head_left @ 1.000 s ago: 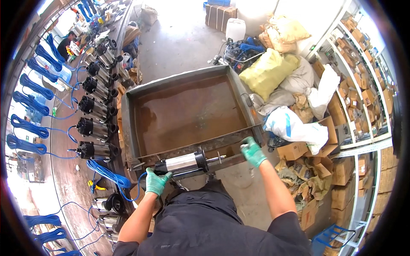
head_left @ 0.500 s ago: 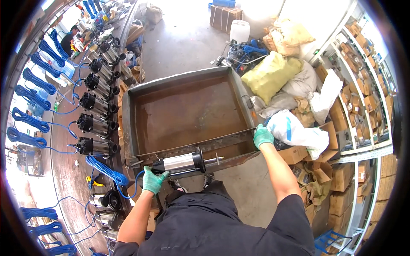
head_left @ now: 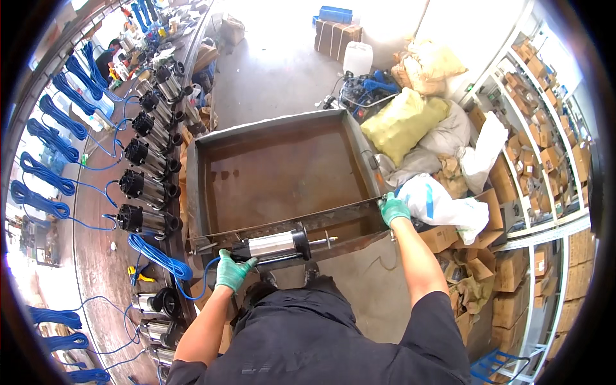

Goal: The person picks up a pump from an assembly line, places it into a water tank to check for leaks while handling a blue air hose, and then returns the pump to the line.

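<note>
A submersible pump (head_left: 273, 246), with a silver cylinder and black ends, lies on its side along the near edge of a metal tank (head_left: 199, 173). Brown water (head_left: 282, 173) stands in the tank. My left hand (head_left: 232, 271), in a green glove, is closed around the black part at the pump's left end. From there a blue cable (head_left: 204, 282) loops toward the bench. A thin metal fitting (head_left: 324, 242) sticks out of the pump's right end. My right hand (head_left: 394, 209), also green-gloved, is closed at the tank's near right corner; its fingers partly hide what they grip.
Several similar pumps (head_left: 146, 186) with coiled blue cables line the workbench (head_left: 96, 256) at left. A yellow-handled tool (head_left: 142, 276) lies there too. Sacks (head_left: 405, 125), a white plastic bag (head_left: 443, 204), cardboard boxes (head_left: 443, 236) and shelving (head_left: 545, 237) crowd the right side.
The view has shifted slightly. Both hands stay at nearly the same places on the pump and the tank corner. A thin curved line now shows below my right hand.
</note>
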`<action>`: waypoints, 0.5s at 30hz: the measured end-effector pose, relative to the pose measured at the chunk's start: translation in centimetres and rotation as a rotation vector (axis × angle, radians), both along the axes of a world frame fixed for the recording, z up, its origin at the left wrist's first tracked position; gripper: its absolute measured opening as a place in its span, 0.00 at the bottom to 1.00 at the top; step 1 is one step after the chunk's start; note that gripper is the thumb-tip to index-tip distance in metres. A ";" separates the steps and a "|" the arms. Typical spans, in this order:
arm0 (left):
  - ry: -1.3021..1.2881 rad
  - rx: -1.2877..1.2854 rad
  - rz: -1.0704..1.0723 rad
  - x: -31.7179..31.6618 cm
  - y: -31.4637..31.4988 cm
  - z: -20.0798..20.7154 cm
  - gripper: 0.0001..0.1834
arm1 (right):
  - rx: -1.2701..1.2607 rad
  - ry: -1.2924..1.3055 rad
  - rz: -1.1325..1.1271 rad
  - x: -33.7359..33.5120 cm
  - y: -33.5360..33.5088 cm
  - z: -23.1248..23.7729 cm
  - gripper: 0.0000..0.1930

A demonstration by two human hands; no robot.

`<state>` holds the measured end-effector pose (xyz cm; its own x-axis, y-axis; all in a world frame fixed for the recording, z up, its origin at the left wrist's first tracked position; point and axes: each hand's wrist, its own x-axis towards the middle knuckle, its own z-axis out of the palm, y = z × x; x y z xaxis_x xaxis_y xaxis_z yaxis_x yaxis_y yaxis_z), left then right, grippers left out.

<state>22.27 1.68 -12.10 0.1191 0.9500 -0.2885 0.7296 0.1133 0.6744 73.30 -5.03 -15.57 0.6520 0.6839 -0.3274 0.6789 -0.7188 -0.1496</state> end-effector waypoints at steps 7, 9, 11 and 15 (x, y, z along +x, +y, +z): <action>-0.183 -0.035 -0.086 -4.1 1.2 -3.0 0.26 | 0.303 -0.314 0.166 -5.0 0.9 2.3 0.24; -0.183 0.042 -0.077 -5.8 1.3 -3.2 0.18 | 0.638 -0.011 0.291 -9.8 2.0 4.0 0.20; -0.177 0.098 -0.026 -8.4 1.7 -4.8 0.15 | 0.720 0.211 0.344 -16.7 3.3 7.0 0.18; -0.075 0.302 0.048 -12.2 3.2 -5.5 0.13 | 0.639 0.145 0.545 -24.6 5.3 6.6 0.15</action>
